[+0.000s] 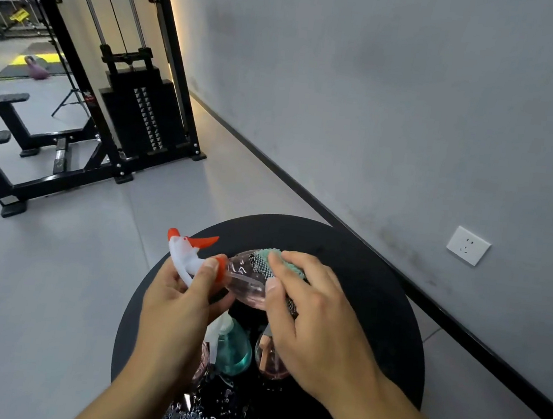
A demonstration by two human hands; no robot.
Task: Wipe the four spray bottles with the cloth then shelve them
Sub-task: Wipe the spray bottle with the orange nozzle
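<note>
Over the round black table (379, 290): pink spray bottle (246, 280) held sideways, left hand (182, 298) pinching its neck, right hand (307, 319) pressing the green cloth (283, 261) around it. Probably light, thin, slippery plastic; best gripped at the neck.

I am holding a clear pink spray bottle (246, 280) on its side, orange-white head pointing left, teal cloth (287, 265) covering its body, above a teal bottle (235, 351) and another pink bottle (270, 360)

A gym is shown: a cable weight-stack machine (142, 104), padded benches (0, 98), floor mats (26, 67) and a kettlebell (37, 69) are seen.
</note>
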